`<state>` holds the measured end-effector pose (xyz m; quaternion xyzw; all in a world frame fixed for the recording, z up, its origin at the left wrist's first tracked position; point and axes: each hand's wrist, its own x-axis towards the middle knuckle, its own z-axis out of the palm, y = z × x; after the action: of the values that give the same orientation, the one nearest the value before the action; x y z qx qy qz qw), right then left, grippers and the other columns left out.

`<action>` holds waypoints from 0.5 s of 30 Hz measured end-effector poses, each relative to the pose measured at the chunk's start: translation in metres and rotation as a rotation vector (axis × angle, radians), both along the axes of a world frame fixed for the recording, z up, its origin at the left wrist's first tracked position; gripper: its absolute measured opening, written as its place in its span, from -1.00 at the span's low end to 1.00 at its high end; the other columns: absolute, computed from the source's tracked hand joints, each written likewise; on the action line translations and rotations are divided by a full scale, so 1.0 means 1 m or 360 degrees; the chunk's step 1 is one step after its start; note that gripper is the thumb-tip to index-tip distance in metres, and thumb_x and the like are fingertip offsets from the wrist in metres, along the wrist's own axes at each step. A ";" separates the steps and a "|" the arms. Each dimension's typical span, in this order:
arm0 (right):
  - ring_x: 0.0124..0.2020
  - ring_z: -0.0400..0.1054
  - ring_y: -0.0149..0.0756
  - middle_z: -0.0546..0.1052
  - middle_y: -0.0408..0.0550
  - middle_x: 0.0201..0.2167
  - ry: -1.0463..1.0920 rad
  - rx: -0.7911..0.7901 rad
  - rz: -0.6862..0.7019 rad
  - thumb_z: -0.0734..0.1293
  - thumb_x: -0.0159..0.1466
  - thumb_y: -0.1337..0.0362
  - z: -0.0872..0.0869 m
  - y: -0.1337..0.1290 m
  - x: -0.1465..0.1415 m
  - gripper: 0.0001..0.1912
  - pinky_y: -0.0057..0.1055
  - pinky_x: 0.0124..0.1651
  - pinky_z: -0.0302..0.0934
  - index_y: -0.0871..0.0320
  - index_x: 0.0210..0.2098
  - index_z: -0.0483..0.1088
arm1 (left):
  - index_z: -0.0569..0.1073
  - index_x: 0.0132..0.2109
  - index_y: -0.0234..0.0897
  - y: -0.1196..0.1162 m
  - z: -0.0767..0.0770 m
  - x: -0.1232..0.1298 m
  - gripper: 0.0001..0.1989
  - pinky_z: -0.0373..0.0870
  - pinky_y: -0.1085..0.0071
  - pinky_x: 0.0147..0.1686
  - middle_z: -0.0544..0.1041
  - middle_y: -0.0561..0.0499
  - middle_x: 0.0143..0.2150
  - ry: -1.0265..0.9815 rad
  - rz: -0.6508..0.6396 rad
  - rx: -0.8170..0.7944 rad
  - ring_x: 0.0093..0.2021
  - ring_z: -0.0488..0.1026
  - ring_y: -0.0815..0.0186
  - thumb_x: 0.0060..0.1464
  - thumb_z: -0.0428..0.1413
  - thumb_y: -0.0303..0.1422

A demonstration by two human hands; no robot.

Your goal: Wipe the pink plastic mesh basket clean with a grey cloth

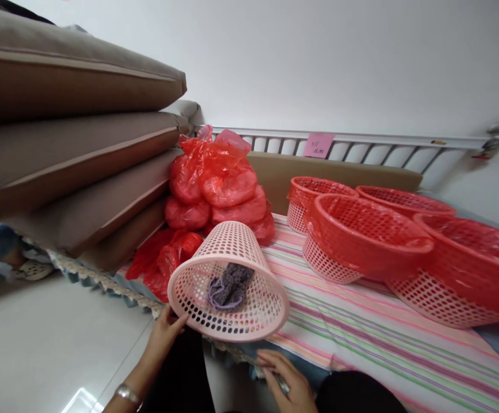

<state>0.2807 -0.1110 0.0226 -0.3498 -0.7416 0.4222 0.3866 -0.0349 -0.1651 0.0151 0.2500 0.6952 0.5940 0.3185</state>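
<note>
A pale pink mesh basket (232, 244) lies tipped on its side on the striped cloth (339, 321), its mouth facing me. Inside it rests a dark grey-purple knitted item (231, 287) with a lilac cord. My left hand (166, 332) pinches the basket's rim at its lower left. Just below the rim on the right, my right hand (286, 378) is apart from the basket, fingers spread and holding nothing. Filled red plastic bags (227, 183) are piled behind the basket, and loose red plastic (163, 261) lies to its left.
Several pink baskets lined with red plastic (367, 229) stand at the right. Thick grey-brown cushions (73, 149) are stacked at the left. A radiator (361, 150) with a pink note (318, 144) runs along the wall. Part of a person's foot (36, 268) shows at far left.
</note>
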 end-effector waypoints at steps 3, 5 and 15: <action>-0.02 0.50 -0.07 0.60 0.04 -0.06 -0.0194 0.0194 -0.0025 0.30 0.27 0.16 0.011 0.022 -0.023 -0.70 -0.20 0.07 0.39 -0.04 -0.05 0.57 | 0.53 -0.07 -0.32 0.016 -0.001 0.011 -0.42 0.44 0.11 0.10 0.66 -0.18 -0.06 -0.0282 -0.0271 0.0170 0.02 0.56 0.00 -0.27 0.39 -0.15; 0.14 0.39 -0.01 0.52 0.07 0.09 -0.0418 0.0290 -0.0063 0.30 0.25 0.22 0.024 0.042 -0.049 -0.61 -0.09 0.21 0.26 0.00 0.05 0.52 | 0.46 0.13 -0.30 0.027 -0.006 0.021 -0.23 0.36 0.07 0.18 0.58 -0.23 0.11 -0.0502 -0.0369 0.0292 0.15 0.48 -0.03 -0.28 0.40 -0.15; 0.40 -0.06 0.18 0.15 0.11 0.38 -0.1213 0.0451 0.0061 0.42 0.16 0.20 0.003 0.150 -0.147 -0.30 0.13 0.38 -0.16 0.06 0.28 0.27 | 0.19 0.34 -0.26 0.030 -0.041 0.024 -0.13 0.47 0.33 -0.52 0.51 -0.30 0.15 -0.0202 -0.0596 0.0044 -0.45 0.55 0.22 -0.02 0.23 0.04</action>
<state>0.1335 0.0392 0.0255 -0.4105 -0.8890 0.1630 0.1206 -0.0107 -0.1349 -0.0256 0.3413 0.6069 0.5484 0.4632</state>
